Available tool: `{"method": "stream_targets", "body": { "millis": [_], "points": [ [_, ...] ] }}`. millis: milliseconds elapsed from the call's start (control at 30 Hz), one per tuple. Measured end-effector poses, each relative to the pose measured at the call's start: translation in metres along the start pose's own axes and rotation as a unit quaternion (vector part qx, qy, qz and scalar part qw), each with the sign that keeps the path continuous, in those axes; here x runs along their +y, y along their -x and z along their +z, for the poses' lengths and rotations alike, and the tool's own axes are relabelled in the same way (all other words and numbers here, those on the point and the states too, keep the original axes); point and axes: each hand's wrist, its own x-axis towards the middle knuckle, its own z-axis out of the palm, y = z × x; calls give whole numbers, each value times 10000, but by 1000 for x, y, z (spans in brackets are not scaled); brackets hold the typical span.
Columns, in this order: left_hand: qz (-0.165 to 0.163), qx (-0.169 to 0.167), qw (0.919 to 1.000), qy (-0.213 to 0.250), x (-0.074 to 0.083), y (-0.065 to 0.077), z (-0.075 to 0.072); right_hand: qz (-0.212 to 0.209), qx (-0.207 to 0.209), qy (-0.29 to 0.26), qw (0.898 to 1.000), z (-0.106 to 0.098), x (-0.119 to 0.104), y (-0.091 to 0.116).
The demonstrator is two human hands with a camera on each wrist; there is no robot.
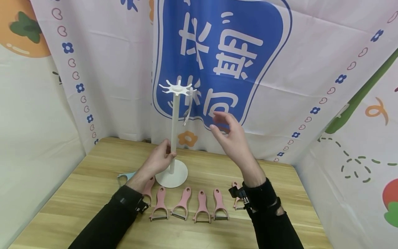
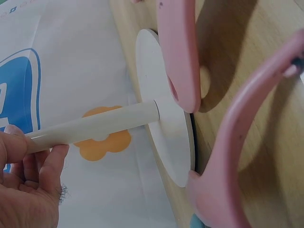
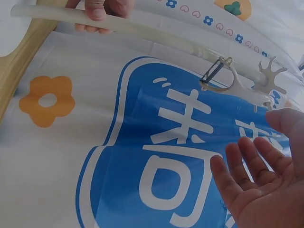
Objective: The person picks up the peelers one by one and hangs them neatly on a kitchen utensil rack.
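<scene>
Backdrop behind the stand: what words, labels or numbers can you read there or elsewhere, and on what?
"未来": white, sideways, on the blue panel of the backdrop.
"可期": beside it, same panel, also sideways.
Blue mark at the head view's top edge: cut off, unreadable.
Peelers and stand: no readable lettering.

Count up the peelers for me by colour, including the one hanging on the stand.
Pink peelers, two partly hidden: 6
Blue peeler, partly hidden: 1
Whitish peeler, hanging on the stand: 1
Total in view: 8
</scene>
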Motion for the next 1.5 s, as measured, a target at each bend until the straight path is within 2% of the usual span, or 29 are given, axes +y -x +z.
{"method": "stream_targets", "body": {
  "millis": [500,1100,1300,1500],
  "points": [
    [-209,-31,9998,-73,1,-1,1,435,-59,102,9990,-16,27,37],
    [-176,-1,9998,-79,2,0,1,798,-63,512,9955,-29,50,78],
    [-151,39,9999,-66,3,0,1,812,-48,480,9955,-31,60,90],
    [-257,8,9997,-57,4,0,1,1077,-154,609,9922,-33,68,101]
  ]
}}
